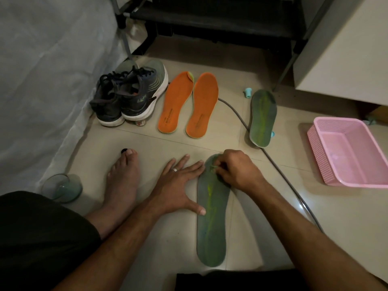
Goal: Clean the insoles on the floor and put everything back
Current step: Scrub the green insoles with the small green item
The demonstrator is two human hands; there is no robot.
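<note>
- Your left hand (178,185) lies flat on the tiled floor (130,143) at lower centre of the frame, fingers straight and spread, a ring on one finger; your thumb tip rests on the left edge of the near green insole (212,232).
- That green insole lies lengthwise in the lower middle of the frame, toe end pointing to the top, yellowish streaks running down its middle.
- Your right hand (237,171) sits on the toe end of this insole with fingers curled; thumb and fingertips appear to pinch something small and greenish against the insole surface, but you cannot tell what it is.
- A second green insole (262,116) lies right of centre, well apart from the first, resting over a grey cable (235,114) that runs diagonally toward the lower right.
- Two orange insoles (189,103) lie side by side at centre, just above your hands.
- A pair of dark sneakers (128,97) with white soles stands just left of the orange insoles.
- A pink plastic basket (319,148) sits at the right edge of the frame.
- Your bare foot (123,177) rests on the floor left of your left hand; a clear glass (63,187) lies on its side further left.
- A small teal object (248,92) lies on the floor near the top of the second green insole.
</note>
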